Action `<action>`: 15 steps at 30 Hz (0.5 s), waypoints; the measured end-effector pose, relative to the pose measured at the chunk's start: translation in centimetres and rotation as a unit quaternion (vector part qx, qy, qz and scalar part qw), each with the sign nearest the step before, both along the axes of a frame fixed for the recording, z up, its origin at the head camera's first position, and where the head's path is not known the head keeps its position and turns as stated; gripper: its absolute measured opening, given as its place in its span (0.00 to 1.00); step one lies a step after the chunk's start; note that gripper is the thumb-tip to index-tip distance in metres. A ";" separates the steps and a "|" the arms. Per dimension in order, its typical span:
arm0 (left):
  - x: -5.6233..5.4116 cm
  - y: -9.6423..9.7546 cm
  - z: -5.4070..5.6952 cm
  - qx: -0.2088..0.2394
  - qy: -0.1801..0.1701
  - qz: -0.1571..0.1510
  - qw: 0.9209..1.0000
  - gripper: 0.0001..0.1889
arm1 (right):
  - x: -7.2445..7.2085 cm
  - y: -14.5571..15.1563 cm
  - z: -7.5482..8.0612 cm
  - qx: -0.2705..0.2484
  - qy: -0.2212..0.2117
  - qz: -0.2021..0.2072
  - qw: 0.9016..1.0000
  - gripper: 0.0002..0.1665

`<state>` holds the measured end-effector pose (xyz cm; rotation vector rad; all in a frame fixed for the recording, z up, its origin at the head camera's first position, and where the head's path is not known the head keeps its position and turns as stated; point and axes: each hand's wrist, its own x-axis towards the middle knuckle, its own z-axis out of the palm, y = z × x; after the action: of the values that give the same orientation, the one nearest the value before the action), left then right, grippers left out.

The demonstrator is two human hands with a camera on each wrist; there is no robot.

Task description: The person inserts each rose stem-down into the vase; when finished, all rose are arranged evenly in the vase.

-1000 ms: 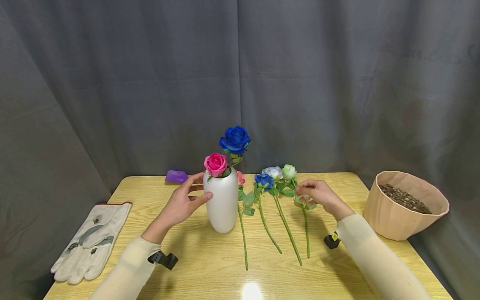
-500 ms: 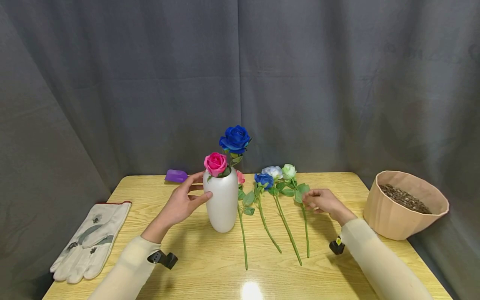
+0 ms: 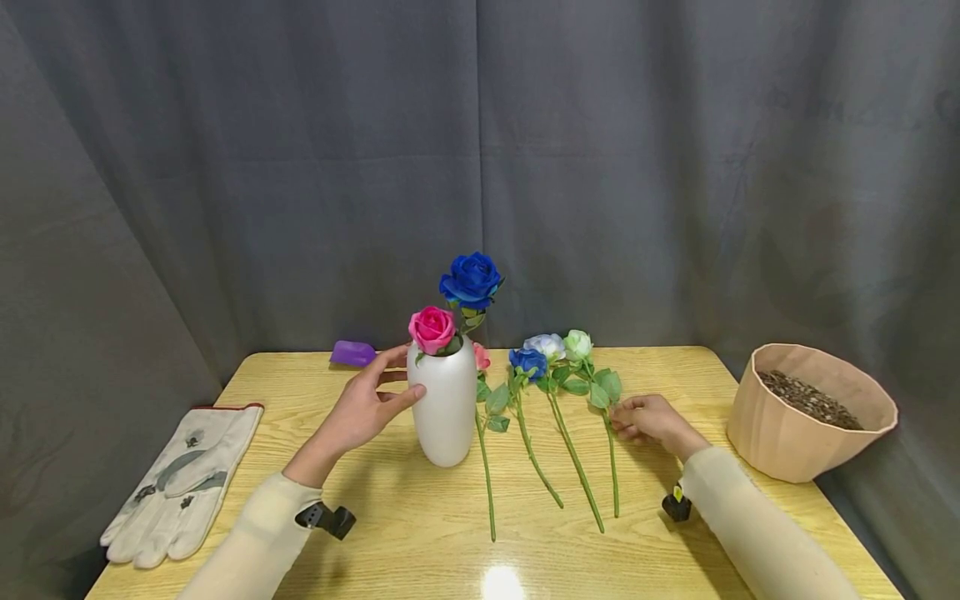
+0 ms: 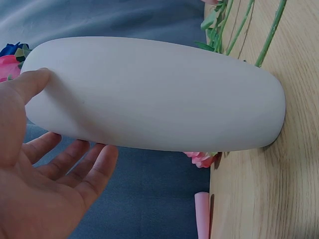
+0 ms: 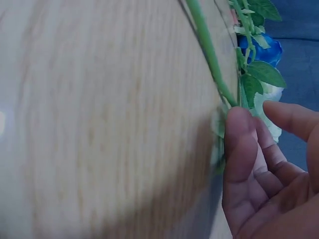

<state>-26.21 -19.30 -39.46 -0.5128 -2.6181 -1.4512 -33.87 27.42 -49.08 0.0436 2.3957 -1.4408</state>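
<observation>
My left hand holds a white vase near its top, thumb on the near side and fingers behind it, as the left wrist view also shows. A pink rose and a taller blue rose stand in the vase. At the right, my right hand is by the pale green rose, below its leaves. In the right wrist view, fingertips meet the green stem, while the thumb stands apart from them.
On the table lie a smaller blue rose, a whitish-blue rose and a coral flower partly behind the vase. Gardening gloves lie at left, a purple scoop at back left. A peach pot of soil stands at right.
My right hand has moved from the green rose's leaves slightly right and down along its stem; the leaves show more fully. The left hand and vase stay in place.
</observation>
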 end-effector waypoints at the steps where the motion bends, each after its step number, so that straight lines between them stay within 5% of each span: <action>1: 0.0 0.0 0.0 -0.001 0.001 -0.001 1.000 0.36 | 0.0 0.0 -0.1 0.005 -0.001 0.000 1.000 0.15; 15: 0.0 0.0 0.1 -0.001 -0.005 0.001 1.000 0.36 | -0.4 -0.6 -0.8 0.032 0.011 -0.025 0.999 0.14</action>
<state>-26.20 -19.29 -39.40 -0.5052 -2.6272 -1.4558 -34.26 26.86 -49.86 0.1059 2.4747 -1.3930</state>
